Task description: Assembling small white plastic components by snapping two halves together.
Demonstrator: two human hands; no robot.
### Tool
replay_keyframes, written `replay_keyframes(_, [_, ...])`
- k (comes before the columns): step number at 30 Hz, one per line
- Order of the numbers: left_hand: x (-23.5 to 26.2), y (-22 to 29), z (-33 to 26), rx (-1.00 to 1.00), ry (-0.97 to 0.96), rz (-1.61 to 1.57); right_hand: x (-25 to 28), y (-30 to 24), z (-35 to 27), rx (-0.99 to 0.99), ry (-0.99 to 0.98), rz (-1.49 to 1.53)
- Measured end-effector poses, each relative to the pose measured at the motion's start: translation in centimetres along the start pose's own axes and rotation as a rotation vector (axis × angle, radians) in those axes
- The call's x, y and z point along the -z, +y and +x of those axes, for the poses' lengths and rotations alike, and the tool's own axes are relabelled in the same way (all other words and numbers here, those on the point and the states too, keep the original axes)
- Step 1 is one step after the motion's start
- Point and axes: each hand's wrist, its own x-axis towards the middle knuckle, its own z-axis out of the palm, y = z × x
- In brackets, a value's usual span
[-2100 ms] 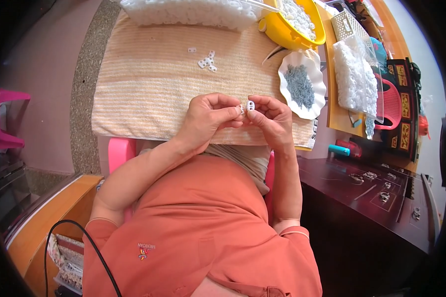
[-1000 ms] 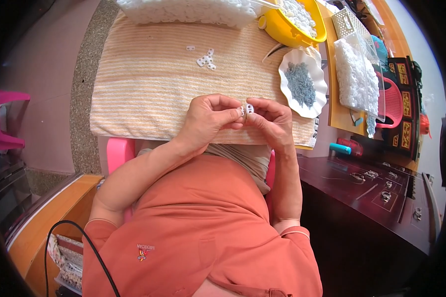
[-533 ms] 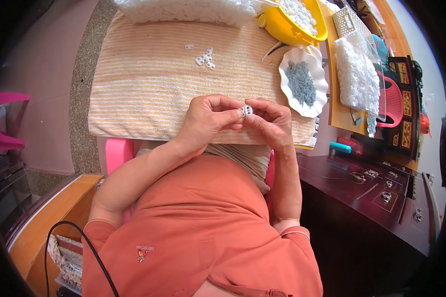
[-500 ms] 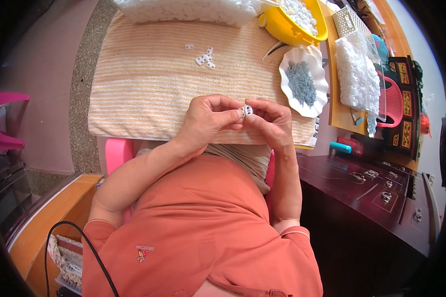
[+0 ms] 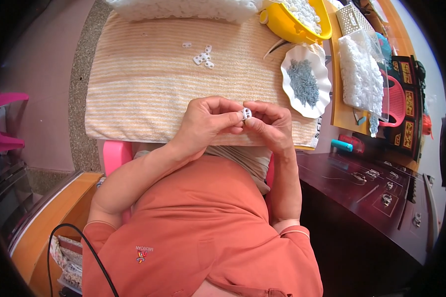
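Observation:
My left hand [image 5: 207, 123] and my right hand [image 5: 273, 126] meet near the front edge of a striped towel [image 5: 139, 89]. Between their thumbs and fingers they pinch a small white two-hole cord lock [image 5: 247, 114]. Fingertips cover part of it. Farther off on the towel lies a cluster of similar white pieces [image 5: 203, 60], with a single white piece [image 5: 187, 45] apart from them. To the right of my hands, a white wavy-rimmed plate [image 5: 324, 101] bears a heap of small grey springs [image 5: 303, 82].
A yellow basin [image 5: 284, 32] of white parts stands at the far right. Beside it lie dark-tipped tweezers [image 5: 276, 47]. A clear bin of white parts [image 5: 183, 10] lines the far edge. Another clear bin [image 5: 359, 74] sits on the right-hand table. Dark furniture [image 5: 352, 183] stands nearby.
The cord lock has turned slightly between my fingertips, and both hands keep their pinch in nearly the same spot. The view has shifted a little.

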Motion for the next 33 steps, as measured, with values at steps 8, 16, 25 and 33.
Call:
replay_keyframes(8, [0.08, 0.11, 0.11, 0.030, -0.003, -0.040, -0.21, -0.08, 0.10, -0.016, 0.021, 0.007])
replay_keyframes(16, [0.23, 0.12, 0.15, 0.051, -0.018, -0.080, -0.08, 0.08, 0.15, -0.017, 0.039, -0.006])
replay_keyframes(25, [0.38, 0.01, 0.26, 0.119, -0.083, -0.187, -0.39, 0.00, 0.01, 0.064, 0.000, 0.081])
replay_keyframes(33, [0.73, -0.21, 0.46, 0.101, -0.225, -0.220, -0.66, 0.47, 0.39, 0.214, -0.068, 0.106])
